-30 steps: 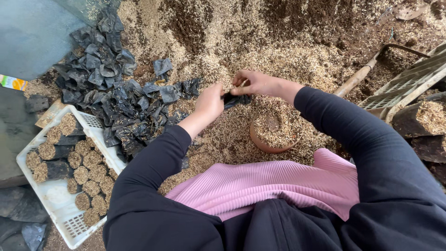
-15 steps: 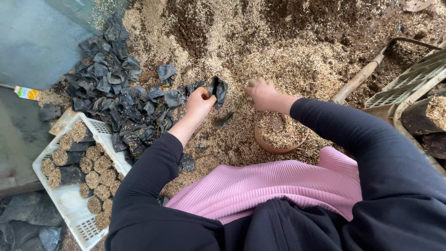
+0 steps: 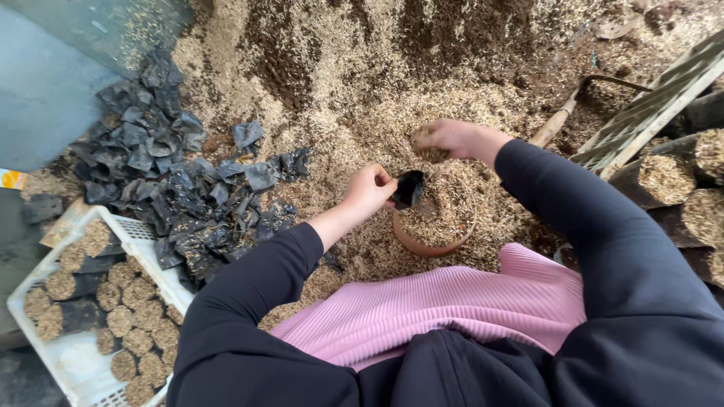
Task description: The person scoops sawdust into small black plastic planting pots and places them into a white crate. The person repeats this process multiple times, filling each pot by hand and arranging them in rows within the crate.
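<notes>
My left hand (image 3: 369, 192) pinches a small black plastic nursery bag (image 3: 409, 188) and holds it just over the rim of a brown clay bowl (image 3: 426, 243) heaped with husk and soil mix. My right hand (image 3: 446, 139) is closed on a handful of that husk mix, a little beyond the bowl and above the heap of loose mix (image 3: 362, 83). Both arms wear dark sleeves; a pink garment lies across my lap.
A pile of empty black bags (image 3: 162, 181) lies to the left on the heap. A white plastic crate (image 3: 41, 362) at lower left holds several filled bags. A wooden tool handle (image 3: 554, 124), a slatted crate (image 3: 656, 98) and more filled bags (image 3: 679, 188) sit at right.
My left hand has brought a black bag from the pile side to the bowl. My right hand has left the bowl area and closed on husk mix farther out.
</notes>
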Demonstrator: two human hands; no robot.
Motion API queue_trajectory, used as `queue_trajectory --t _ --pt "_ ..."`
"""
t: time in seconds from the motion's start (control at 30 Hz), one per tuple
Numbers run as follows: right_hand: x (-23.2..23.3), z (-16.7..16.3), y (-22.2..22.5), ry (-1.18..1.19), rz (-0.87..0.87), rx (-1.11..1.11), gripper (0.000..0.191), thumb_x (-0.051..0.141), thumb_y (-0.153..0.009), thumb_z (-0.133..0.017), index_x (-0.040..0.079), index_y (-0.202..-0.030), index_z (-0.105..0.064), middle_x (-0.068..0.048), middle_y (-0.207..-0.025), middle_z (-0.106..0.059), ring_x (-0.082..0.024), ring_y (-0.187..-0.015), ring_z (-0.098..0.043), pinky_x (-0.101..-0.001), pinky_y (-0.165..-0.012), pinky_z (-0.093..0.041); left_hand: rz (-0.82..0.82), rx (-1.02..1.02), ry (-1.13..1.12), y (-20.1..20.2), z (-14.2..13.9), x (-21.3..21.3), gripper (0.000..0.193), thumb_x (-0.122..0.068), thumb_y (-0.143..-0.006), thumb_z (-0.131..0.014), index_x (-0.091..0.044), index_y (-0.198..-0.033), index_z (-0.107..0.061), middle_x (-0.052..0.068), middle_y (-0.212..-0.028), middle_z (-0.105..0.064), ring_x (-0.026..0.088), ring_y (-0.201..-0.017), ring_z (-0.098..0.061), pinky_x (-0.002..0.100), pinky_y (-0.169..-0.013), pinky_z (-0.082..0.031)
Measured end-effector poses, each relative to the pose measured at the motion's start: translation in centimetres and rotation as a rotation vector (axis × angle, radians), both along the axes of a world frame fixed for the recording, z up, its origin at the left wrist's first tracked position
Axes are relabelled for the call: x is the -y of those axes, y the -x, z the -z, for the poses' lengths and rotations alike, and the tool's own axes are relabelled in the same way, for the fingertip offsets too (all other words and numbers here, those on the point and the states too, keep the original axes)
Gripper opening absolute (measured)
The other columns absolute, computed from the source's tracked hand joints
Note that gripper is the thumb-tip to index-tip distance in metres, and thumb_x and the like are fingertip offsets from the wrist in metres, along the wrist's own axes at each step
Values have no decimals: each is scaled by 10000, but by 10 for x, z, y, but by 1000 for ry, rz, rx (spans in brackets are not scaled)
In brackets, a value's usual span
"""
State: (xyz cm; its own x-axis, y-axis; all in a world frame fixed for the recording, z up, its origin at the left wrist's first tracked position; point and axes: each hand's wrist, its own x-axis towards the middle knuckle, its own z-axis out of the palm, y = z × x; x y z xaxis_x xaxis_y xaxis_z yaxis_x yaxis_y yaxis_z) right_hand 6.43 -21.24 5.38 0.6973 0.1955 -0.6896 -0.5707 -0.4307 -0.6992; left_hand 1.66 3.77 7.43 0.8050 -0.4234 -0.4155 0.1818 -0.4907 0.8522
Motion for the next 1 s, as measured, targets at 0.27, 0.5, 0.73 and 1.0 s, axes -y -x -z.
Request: queue_trajectory --t 0.27,0.5,0.73,1.0 --pt "-30 -32 60 708 -684 1084 493 231 -910 -741 334 -1323 -491 -306 -1444 -419 -444 -1180 -539 -431 -1015 -526 43 182 -114 9 21 27 126 -52 -886 -690 55 -933 -642 193 -913 -726 311 -834 -775 322 -665 -598" --pt "-63 -81 90 381 -362 355 579 58 -911 -585 21 -1376 -242 -214 -1306 -409 -357 -1026 -642 -437 -916 -614 -91 -116 42 16 1 21 132 -22 -934 -539 20 -1052 -582 195 -1007 -704 295 -856 -791 298 -706 -629" --pt "-61 -85 95 705 -1051 490 602 40 -872 -618 67 -1397 -325 -107 -1037 -671 -281 -947 -663 -439 -972 -392 44 117 -127 18 9 14 128 -83 -893 -669 9 -962 -614 161 -922 -722 193 -773 -752 287 -638 -641" --pt "-50 -99 79 765 -1202 543 305 211 -909 -669 224 -1213 -641 67 -954 -663 -163 -1051 -479 -397 -908 -291 171 476 -287 17 16 14 162 -51 -775 -756 9 -815 -611 130 -864 -601 250 -754 -609 377 -676 -515"
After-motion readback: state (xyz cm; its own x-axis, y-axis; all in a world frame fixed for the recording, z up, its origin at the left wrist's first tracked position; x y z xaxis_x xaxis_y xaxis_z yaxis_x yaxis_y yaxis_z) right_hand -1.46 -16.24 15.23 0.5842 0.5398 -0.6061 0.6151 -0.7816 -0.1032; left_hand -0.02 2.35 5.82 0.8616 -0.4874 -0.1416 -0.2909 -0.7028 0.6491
